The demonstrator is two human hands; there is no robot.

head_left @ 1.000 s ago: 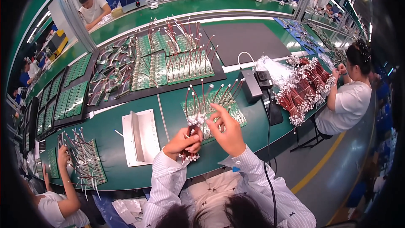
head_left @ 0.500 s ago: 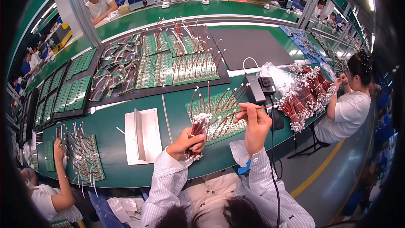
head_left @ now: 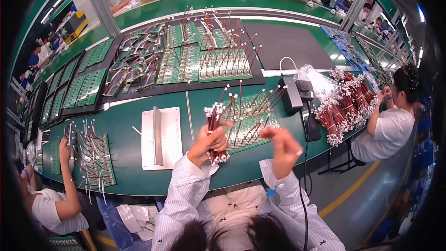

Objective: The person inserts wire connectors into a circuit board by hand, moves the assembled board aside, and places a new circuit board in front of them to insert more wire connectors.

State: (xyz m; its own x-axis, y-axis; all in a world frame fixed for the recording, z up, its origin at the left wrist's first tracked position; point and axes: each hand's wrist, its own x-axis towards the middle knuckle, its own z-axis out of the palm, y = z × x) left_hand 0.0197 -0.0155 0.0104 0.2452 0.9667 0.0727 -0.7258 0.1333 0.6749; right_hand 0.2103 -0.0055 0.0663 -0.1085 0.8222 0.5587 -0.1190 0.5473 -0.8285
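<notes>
Bundled leads [head_left: 213, 122], dark red with white connectors, stood nearly upright at the centre of the frame, above the near side of the green workbench [head_left: 125, 158] that curved across the picture. Toward the right of the frame, a heap of similar leads [head_left: 346, 107] covered the bench; being so tangled, it looked likely to snag if one strand were pulled hard. Just right of centre lay a circuit board panel [head_left: 246, 135] with several leads rising from it. A sleeve or knuckle sweeping low could have bent those or dragged the panel askew. Left of centre sat a pale metal plate [head_left: 172, 144] with a raised fin, apart from both hands.

A black cable [head_left: 302, 195] ran down beside the right forearm, where catching the cuff could have jerked the arm. The left hand [head_left: 206, 143] had its fingers clamped round the bundle's middle; a slackened grip might have let strands slide out and scatter. The right hand [head_left: 283, 151], near the panel's right corner, was blurred, its fingers curled; whether they pinched anything could not be told.
</notes>
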